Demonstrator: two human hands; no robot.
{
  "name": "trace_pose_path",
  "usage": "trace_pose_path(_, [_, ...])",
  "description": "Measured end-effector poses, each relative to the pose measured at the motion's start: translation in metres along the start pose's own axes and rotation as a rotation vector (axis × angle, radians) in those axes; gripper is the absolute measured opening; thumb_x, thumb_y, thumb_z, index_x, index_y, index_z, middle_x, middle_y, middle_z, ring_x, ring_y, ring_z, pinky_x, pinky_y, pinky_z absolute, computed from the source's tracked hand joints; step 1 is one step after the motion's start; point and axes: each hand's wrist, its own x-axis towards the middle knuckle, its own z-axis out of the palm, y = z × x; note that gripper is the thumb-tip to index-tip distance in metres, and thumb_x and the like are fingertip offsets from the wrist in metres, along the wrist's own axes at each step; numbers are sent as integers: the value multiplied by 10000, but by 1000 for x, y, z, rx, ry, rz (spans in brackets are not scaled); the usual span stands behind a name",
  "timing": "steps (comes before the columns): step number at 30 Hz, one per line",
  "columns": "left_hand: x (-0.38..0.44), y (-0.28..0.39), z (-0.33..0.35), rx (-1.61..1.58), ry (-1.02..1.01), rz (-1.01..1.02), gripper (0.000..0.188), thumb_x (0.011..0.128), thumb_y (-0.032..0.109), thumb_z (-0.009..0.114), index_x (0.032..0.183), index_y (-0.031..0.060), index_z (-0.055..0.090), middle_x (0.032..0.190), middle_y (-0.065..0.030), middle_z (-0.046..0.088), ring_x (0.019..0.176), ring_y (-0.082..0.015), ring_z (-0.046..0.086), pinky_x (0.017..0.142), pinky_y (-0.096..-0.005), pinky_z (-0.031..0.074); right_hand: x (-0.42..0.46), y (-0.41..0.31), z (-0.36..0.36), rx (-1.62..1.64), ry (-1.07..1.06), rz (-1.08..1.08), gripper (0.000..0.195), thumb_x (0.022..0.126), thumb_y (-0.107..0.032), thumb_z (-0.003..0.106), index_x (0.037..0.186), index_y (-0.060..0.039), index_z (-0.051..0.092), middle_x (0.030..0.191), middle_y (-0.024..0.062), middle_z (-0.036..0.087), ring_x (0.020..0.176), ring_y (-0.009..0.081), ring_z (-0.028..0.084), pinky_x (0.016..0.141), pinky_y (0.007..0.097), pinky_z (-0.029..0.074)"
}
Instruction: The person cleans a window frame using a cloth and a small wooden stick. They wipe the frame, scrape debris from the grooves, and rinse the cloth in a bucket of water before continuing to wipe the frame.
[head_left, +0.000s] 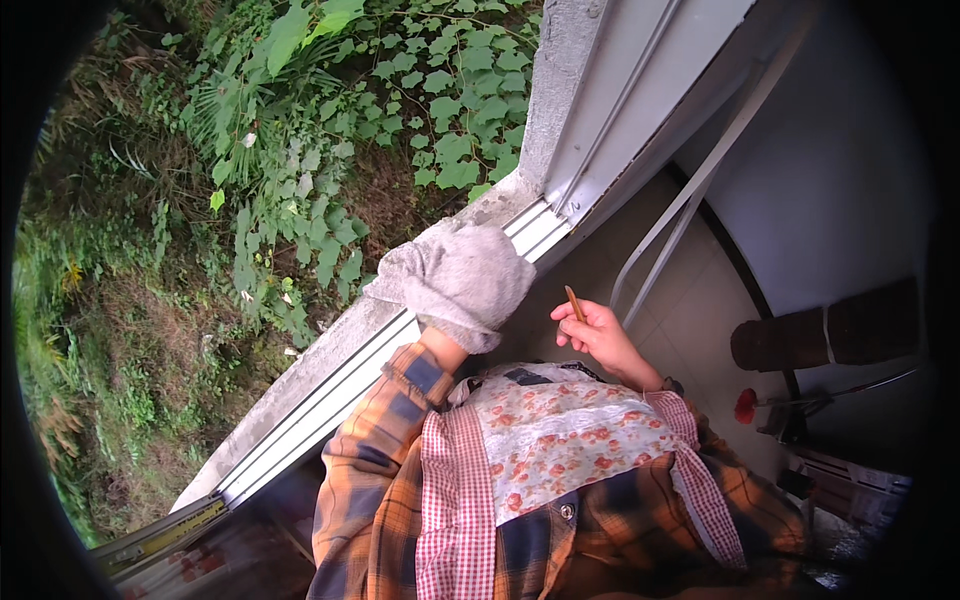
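Observation:
A damp-looking grey cloth (476, 274) covers my left hand (442, 348), so only the wrist shows below it. The cloth is bunched around that hand, and its far end lies over the rough concrete ledge (330, 349). Under and beside it runs the white sliding-window track (322, 424) with its long grooves. My right hand (604, 337) is to the right of the track, above the tiled floor. Between its thumb and fingers is a thin brown stick (574, 303), perhaps wooden, with its pointed end up.
A window frame post (645, 90) rises at the track's upper end. Bent pale metal bars (675, 202) stand beyond my right hand. Further right are a dark brown roll (825, 330) and a red flower-like object (745, 406). Leafy vines (457, 112) grow outside.

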Motion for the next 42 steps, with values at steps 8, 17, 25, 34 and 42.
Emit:
trace_pose_path(8, [-57, -52, -33, -37, -50, 28, 139, 722, 112, 619, 618, 22, 602, 712, -214, 643, 734, -384, 652, 781, -522, 514, -16, 16, -10, -54, -48, 2, 184, 1014, -136, 616, 1178, -65, 662, 834, 5, 687, 656, 19, 505, 592, 177, 392])
trace_pose_path(17, [-35, 1, -14, -218, 155, 155, 86, 763, 133, 670, 770, 48, 684, 940, -236, 691, 1016, -427, 643, 965, -500, 496, -39, 23, -35, 15, 126, -22, 187, 1005, -99, 607, 1179, -66, 665, 826, -1, 679, 654, 22, 515, 580, 171, 393])
trace_pose_path(25, [29, 48, -15, -94, 32, 185, 115, 758, 167, 714, 828, 79, 734, 932, -188, 714, 955, -388, 680, 857, -489, 534, -62, 33, -51, 31, 209, 24, 171, 1012, -110, 587, 1161, -48, 646, 840, -15, 621, 704, 46, 551, 609, 200, 414])
trace_pose_path(34, [78, 71, -20, -30, -140, 127, 172, 752, 205, 764, 895, 114, 790, 923, -135, 739, 887, -344, 723, 736, -477, 576, -42, 33, -51, 86, 112, -20, 164, 1015, -105, 575, 1148, -39, 644, 839, -5, 619, 730, 55, 574, 618, 199, 420])
trace_pose_path(42, [83, 76, -27, 36, -365, -23, 312, 652, 211, 880, 937, 125, 791, 1082, -137, 714, 1018, -316, 707, 760, -454, 586, -33, 39, -38, 85, 31, 11, 173, 1011, -105, 583, 1154, -28, 642, 834, 7, 643, 702, 46, 560, 615, 194, 423])
